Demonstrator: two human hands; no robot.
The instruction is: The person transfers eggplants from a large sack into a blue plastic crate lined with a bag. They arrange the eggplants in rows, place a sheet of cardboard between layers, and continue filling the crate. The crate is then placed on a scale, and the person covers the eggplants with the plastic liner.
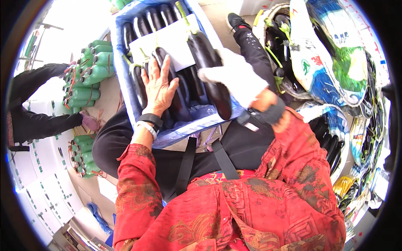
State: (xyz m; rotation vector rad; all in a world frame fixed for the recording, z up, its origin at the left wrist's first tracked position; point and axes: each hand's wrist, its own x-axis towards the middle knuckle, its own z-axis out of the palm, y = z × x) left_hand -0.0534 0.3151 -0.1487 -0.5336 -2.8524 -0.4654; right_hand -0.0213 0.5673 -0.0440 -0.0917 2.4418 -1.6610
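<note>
My bare left hand [159, 89] lies spread over dark purple eggplants [177, 100] in a box [185, 133] lined with blue plastic film. My right hand [240, 73], in a white glove, grips the side of a long eggplant [204, 51]. Its green stem points away from me, and its rounded lower end hangs over the box's near right edge. White paper [179, 45] lies between this front layer and another row of eggplants [154, 18] at the far end. The right fingertips are partly hidden or blurred.
On the right stand baskets of eggplants [284, 47] with printed plastic sacks [342, 66]. Bundled green plastic bottles [97, 62] and another person's legs [47, 124] are on the left. White printed boxes [44, 163] stand lower left. A black shoe [237, 22] is beyond the box's right side.
</note>
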